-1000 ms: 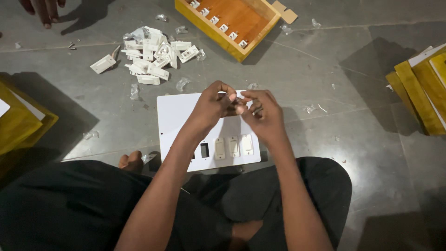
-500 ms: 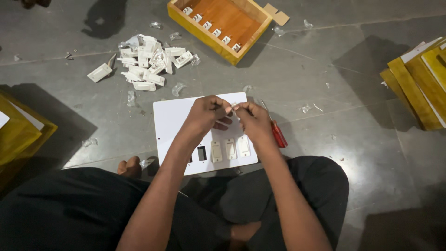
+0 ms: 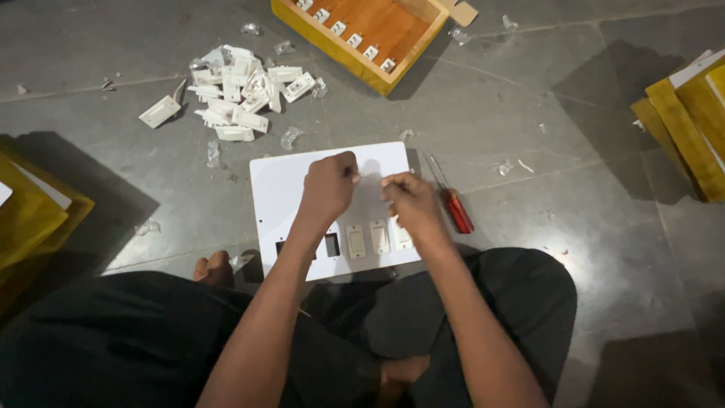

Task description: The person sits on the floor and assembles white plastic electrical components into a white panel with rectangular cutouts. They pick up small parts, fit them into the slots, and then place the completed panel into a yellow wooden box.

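While the seated person's closed left hand (image 3: pixel 330 183) and right hand (image 3: pixel 408 202) pinch something tiny, the white switch plate (image 3: pixel 287 189) lies directly beneath, screwdriver (image 3: pixel 451 205) nearer the right.

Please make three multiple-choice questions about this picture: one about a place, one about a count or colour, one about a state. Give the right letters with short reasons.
1. Where does the screwdriver lie?
A. on the floor, right of the white panel
B. inside the wooden tray
C. on the pile of white switches

2. How many white switches sit in the panel's lower row?
A. one
B. three
C. six

3. What is the state of the dark cutout beside those switches?
A. filled with a switch
B. covered by tape
C. empty

Answers:
1. A, its red handle rests on the grey floor along the panel's right edge.
2. B, three white switches show side by side.
3. C, the opening shows dark, with nothing fitted.
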